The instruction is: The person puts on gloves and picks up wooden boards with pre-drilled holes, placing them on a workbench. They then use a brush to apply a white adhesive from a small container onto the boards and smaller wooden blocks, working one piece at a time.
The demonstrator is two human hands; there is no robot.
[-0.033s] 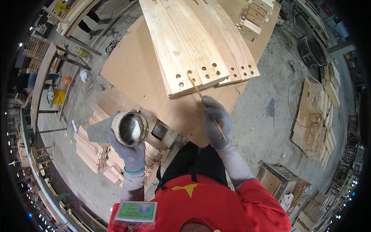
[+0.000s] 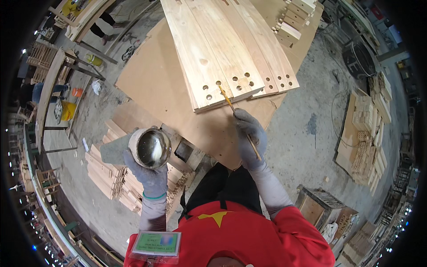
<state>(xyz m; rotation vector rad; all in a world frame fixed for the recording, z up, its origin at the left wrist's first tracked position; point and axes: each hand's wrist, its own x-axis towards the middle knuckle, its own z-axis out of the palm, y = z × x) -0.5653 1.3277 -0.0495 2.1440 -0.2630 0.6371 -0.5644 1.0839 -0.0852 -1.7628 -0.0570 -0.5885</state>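
Note:
My gloved left hand [image 2: 149, 173] is wrapped round a round cup [image 2: 153, 148] with whitish stuff inside. In my gloved right hand [image 2: 251, 140] is a thin wooden stick [image 2: 227, 100], pinched between the fingers. Its far tip is at one of the round holes near the end of a pale wooden board [image 2: 204, 49]. A second board pair [image 2: 262, 53] with similar holes lies just right of it. Whether the tip goes into the hole I cannot tell. Both boards rest on a brown sheet [image 2: 153, 75] in front of me.
Small drilled wooden blocks [image 2: 293, 22] lie at the far right of the sheet. Stacked wooden slats [image 2: 104, 171] are by my left arm, more stacks [image 2: 364, 129] on the right floor. A black tub [image 2: 358, 60] stands beyond. Another person's legs [image 2: 100, 30] show at far left.
My right hand and the stick have shifted very slightly, the tip moving a little to the right near the same hole. The left hand and cup look unmoved.

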